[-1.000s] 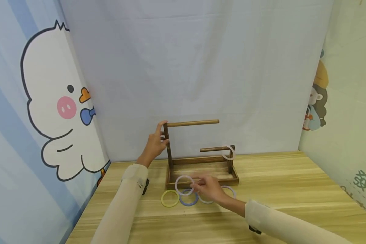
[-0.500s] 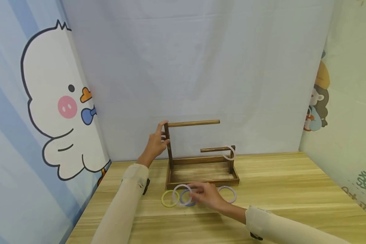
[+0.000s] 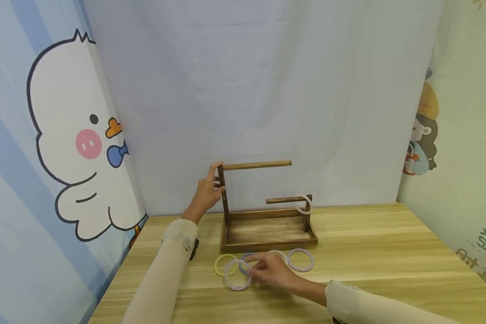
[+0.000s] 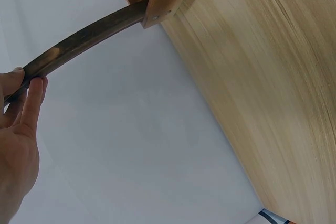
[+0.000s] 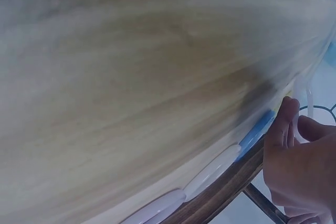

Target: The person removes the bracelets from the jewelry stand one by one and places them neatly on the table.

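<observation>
My left hand [image 3: 205, 191] grips the tall left post [image 4: 79, 40] of a dark wooden rack [image 3: 267, 246], fingers and thumb around its upper part. Between thumb and fingers, my right hand [image 3: 273, 272] pinches a pale lilac ring [image 3: 237, 288] in front of the rack, low over the table. In the head view that ring overlaps a yellow ring [image 3: 215, 265] and sits close to a blue ring [image 3: 243, 270], which the fingers partly cover. Behind the hand shows a whitish ring [image 3: 284, 256], and to its right lies a purple ring [image 3: 312, 261].
A pale pink ring [image 3: 311, 204] hangs on the rack's short lower bar [image 3: 281, 200]. The longer upper bar [image 3: 259, 165] reaches right from the tall post. A light wood table [image 3: 368, 252] spreads around, with a grey-white curtain [image 3: 267, 90] behind.
My right hand has lowered the lilac ring from the rack's front edge toward the near side of the table, slightly leftward. The left hand keeps its grip on the post.
</observation>
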`<state>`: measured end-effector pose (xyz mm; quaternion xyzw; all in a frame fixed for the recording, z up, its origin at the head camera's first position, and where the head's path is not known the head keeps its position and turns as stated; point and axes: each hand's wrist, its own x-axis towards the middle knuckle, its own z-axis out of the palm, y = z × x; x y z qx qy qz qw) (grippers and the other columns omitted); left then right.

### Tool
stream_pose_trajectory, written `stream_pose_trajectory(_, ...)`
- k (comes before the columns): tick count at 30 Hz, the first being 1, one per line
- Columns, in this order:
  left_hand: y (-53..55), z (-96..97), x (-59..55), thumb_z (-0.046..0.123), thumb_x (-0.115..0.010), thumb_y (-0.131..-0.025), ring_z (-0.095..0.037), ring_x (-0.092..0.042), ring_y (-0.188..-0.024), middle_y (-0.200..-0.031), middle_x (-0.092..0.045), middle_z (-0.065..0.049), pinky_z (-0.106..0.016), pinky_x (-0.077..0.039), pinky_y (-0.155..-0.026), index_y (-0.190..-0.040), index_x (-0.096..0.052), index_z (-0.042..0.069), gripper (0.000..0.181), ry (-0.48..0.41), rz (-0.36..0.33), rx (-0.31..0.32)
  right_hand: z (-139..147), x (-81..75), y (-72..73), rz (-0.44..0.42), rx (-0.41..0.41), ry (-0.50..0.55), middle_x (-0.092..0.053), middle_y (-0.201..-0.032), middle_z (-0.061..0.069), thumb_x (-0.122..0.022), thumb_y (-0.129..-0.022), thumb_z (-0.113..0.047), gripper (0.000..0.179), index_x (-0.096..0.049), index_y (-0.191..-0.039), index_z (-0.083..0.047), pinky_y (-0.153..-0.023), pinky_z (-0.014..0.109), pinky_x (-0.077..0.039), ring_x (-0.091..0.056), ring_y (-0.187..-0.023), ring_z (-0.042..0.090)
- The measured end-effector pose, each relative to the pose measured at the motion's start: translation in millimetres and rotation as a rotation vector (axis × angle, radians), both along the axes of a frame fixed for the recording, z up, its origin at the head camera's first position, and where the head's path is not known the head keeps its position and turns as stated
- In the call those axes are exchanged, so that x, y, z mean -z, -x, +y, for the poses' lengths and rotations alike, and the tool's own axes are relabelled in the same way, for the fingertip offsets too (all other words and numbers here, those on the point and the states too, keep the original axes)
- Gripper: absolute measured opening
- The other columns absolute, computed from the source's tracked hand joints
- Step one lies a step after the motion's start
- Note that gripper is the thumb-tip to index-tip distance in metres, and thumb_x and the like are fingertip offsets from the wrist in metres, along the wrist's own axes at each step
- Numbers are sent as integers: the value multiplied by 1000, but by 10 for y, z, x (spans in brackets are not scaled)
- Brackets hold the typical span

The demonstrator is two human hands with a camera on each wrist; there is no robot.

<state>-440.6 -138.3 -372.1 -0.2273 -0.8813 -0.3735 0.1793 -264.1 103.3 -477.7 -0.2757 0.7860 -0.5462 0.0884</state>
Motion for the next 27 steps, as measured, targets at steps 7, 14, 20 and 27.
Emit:
stream_pose_trajectory(7, -7, -3, 4, -11, -71, -93, -41, -73, -103, -120, -70, -30, -47, -65, -83, -160, -28, 24, 87, 5, 18, 4, 6, 53, -41, -112, -48, 32, -77, -96, 24, -69, -97, 2, 40, -60, -136, 10, -58, 34, -65, -76, -78, 42)
stream_pose_trajectory(14, -11, 4, 25, -12, -73, -90, -43, -74, -99, -116, -70, -32, -48, -65, -79, -158, -30, 17, 85, -2, 65, 10, 2, 54, -78, -141, -47, 15, -77, -84, 20, -73, -95, 1, 42, -61, -134, 10, -57, 35, -65, -76, -72, 42)
stream_pose_trajectory(20, -26, -7, 21, -10, -71, -93, -41, -73, -104, -121, -69, -30, -47, -65, -83, -160, -28, 24, 86, -2, 17, 5, 1, 18, -92, -139, -47, -24, -77, -81, 17, -77, -93, -4, 41, -65, -130, 8, -57, 33, -64, -76, -68, 33)
stream_pose_trajectory(27, -9, 0, 8, -9, -71, -93, -41, -73, -105, -122, -69, -29, -47, -64, -84, -160, -28, 21, 85, 5, 13, -6, -7, -15, -88, -124, -54, -44, -77, -81, 18, -79, -91, -6, 40, -67, -126, 10, -56, 34, -64, -76, -65, 30)
